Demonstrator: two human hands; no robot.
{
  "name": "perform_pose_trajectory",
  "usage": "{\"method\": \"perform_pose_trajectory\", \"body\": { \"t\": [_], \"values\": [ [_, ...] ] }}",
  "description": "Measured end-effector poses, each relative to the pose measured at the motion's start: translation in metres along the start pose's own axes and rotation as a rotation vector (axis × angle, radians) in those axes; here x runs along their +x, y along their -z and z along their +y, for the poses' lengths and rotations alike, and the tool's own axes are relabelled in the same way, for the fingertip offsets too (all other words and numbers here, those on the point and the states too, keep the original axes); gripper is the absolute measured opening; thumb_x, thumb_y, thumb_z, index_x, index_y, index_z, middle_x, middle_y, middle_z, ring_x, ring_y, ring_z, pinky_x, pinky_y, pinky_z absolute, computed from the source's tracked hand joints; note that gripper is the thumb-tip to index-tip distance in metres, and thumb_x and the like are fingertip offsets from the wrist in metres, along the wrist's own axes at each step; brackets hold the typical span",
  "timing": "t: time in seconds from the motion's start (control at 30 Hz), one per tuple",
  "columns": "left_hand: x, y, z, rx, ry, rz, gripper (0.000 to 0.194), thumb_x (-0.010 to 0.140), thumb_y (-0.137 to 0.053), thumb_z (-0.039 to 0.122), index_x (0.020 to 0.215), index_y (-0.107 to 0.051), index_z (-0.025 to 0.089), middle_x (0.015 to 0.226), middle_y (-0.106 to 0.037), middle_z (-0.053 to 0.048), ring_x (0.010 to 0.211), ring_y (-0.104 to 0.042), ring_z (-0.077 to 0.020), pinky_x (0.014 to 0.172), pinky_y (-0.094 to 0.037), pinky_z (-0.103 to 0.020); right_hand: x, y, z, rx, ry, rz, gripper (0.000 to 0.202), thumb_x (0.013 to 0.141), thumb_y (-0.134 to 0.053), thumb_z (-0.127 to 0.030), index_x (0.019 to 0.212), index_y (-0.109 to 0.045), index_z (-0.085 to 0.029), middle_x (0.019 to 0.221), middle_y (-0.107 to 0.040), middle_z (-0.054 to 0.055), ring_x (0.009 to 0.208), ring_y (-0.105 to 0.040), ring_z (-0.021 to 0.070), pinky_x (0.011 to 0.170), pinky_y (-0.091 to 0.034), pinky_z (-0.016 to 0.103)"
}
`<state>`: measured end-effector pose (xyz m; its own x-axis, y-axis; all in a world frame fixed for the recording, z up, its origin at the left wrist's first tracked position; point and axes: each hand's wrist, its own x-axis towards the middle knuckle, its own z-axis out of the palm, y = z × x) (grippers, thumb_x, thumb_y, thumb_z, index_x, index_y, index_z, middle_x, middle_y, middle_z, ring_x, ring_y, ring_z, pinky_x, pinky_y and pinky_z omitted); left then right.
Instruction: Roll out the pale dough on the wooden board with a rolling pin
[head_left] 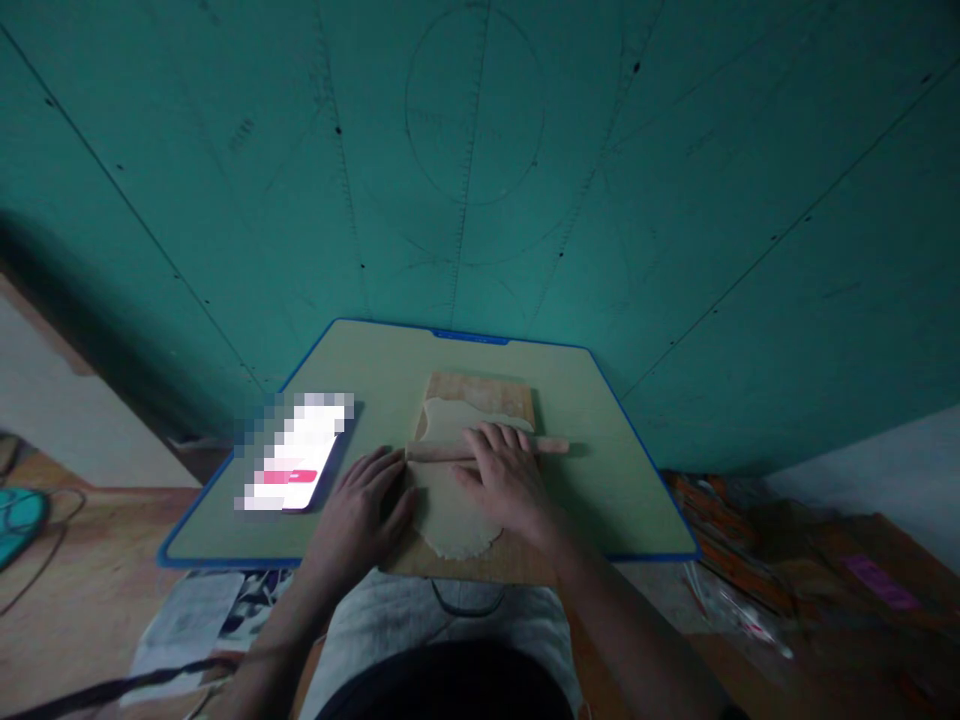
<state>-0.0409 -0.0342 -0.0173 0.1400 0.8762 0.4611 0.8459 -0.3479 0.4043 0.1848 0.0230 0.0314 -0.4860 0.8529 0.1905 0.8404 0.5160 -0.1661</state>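
Note:
A sheet of pale dough [457,515] lies flat on a wooden board [480,387], its lower edge ragged. Across the dough rests a wooden rolling pin [439,452], with its right end sticking out past the board. My right hand [504,475] lies over the pin right of its middle, fingers curved on top and the thumb to the left on the dough. At the pin's left end is my left hand [371,505], its fingertips close to the tip and its thumb apart, resting by the board's left edge.
The board sits on a small blue-edged table [615,500]. A lit phone or tablet [300,465], partly pixelated, lies at the table's left. Behind stands a green wall [480,200]. Orange-brown packages [735,540] are on the floor at right.

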Motion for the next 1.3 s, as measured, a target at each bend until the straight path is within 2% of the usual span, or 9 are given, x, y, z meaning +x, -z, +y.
{"method": "perform_pose_trajectory", "body": {
  "t": [0.27,0.5,0.63,0.77,0.9,1.0,1.1,1.2,1.3],
  "values": [
    [0.0,0.001,0.003,-0.001,0.005,0.006,0.036,0.099,-0.052,0.041,0.12,-0.071,0.017,0.126,-0.073,-0.015,0.128,-0.062,-0.0348,0.105,-0.055,-0.058,-0.032,-0.003,-0.007,0.011,0.042,0.009,0.072,0.095,-0.06,-0.056,0.153,-0.043,-0.016,0.151,-0.051,0.018,0.142,-0.04,0.0359,0.121,-0.024,0.055],
    [0.002,0.002,0.005,-0.012,-0.006,-0.009,0.04,0.101,-0.049,0.042,0.12,-0.07,0.015,0.126,-0.073,-0.017,0.127,-0.063,-0.0353,0.104,-0.055,-0.058,-0.043,0.003,0.009,0.017,0.142,-0.045,0.089,0.092,-0.056,-0.073,0.157,-0.038,-0.015,0.16,-0.043,0.019,0.15,-0.033,0.0348,0.125,-0.019,0.055],
    [0.002,0.003,0.003,-0.016,-0.004,-0.002,0.039,0.1,-0.05,0.041,0.121,-0.071,0.015,0.125,-0.073,-0.017,0.128,-0.063,-0.035,0.105,-0.054,-0.058,-0.013,0.003,0.018,0.003,0.104,-0.072,0.071,0.101,-0.044,-0.066,0.153,-0.046,-0.018,0.157,-0.049,0.015,0.149,-0.037,0.0314,0.125,-0.022,0.052],
    [0.001,0.003,0.001,-0.005,-0.009,-0.013,0.038,0.099,-0.052,0.041,0.12,-0.071,0.016,0.126,-0.073,-0.015,0.129,-0.062,-0.0345,0.105,-0.054,-0.058,0.043,0.002,0.019,-0.035,-0.036,-0.065,0.062,0.106,-0.039,-0.057,0.152,-0.05,-0.017,0.161,-0.044,0.017,0.151,-0.035,0.0307,0.125,-0.021,0.052],
    [0.001,0.004,0.0,0.014,-0.008,-0.026,0.042,0.1,-0.05,0.044,0.12,-0.071,0.014,0.126,-0.073,-0.017,0.128,-0.062,-0.0357,0.105,-0.055,-0.058,0.078,0.005,0.018,-0.041,-0.105,-0.105,0.052,0.109,-0.035,-0.05,0.139,-0.062,-0.017,0.156,-0.051,0.016,0.145,-0.046,0.03,0.12,-0.031,0.048],
    [0.001,0.003,0.0,0.008,0.0,-0.035,0.04,0.099,-0.051,0.043,0.123,-0.07,0.016,0.128,-0.072,-0.016,0.13,-0.061,-0.0349,0.106,-0.054,-0.058,0.061,0.005,0.015,-0.014,-0.011,-0.067,0.046,0.109,-0.04,-0.046,0.135,-0.064,-0.017,0.153,-0.055,0.014,0.143,-0.047,0.0275,0.121,-0.03,0.046],
    [0.0,0.002,0.001,0.0,0.003,-0.012,0.038,0.099,-0.051,0.041,0.122,-0.07,0.017,0.128,-0.072,-0.015,0.129,-0.061,-0.0347,0.106,-0.054,-0.058,0.014,0.006,0.01,0.038,0.097,-0.011,0.038,0.105,-0.051,-0.041,0.131,-0.066,-0.018,0.143,-0.064,0.011,0.139,-0.051,0.0258,0.123,-0.029,0.045],
    [0.0,0.002,0.002,-0.021,-0.005,-0.002,0.038,0.099,-0.051,0.041,0.123,-0.07,0.017,0.127,-0.073,-0.015,0.129,-0.061,-0.0348,0.106,-0.054,-0.058,-0.03,0.011,0.003,0.058,0.106,0.013,0.049,0.101,-0.057,-0.04,0.143,-0.058,-0.015,0.152,-0.056,0.014,0.143,-0.047,0.0272,0.123,-0.031,0.047],
    [0.0,0.001,0.002,-0.04,-0.013,-0.001,0.037,0.098,-0.052,0.04,0.124,-0.069,0.019,0.126,-0.073,-0.014,0.129,-0.061,-0.0344,0.107,-0.053,-0.059,-0.041,0.015,-0.003,0.056,0.07,-0.027,0.058,0.101,-0.055,-0.046,0.149,-0.052,-0.013,0.155,-0.053,0.016,0.145,-0.046,0.0285,0.122,-0.033,0.048]
  ]
}}
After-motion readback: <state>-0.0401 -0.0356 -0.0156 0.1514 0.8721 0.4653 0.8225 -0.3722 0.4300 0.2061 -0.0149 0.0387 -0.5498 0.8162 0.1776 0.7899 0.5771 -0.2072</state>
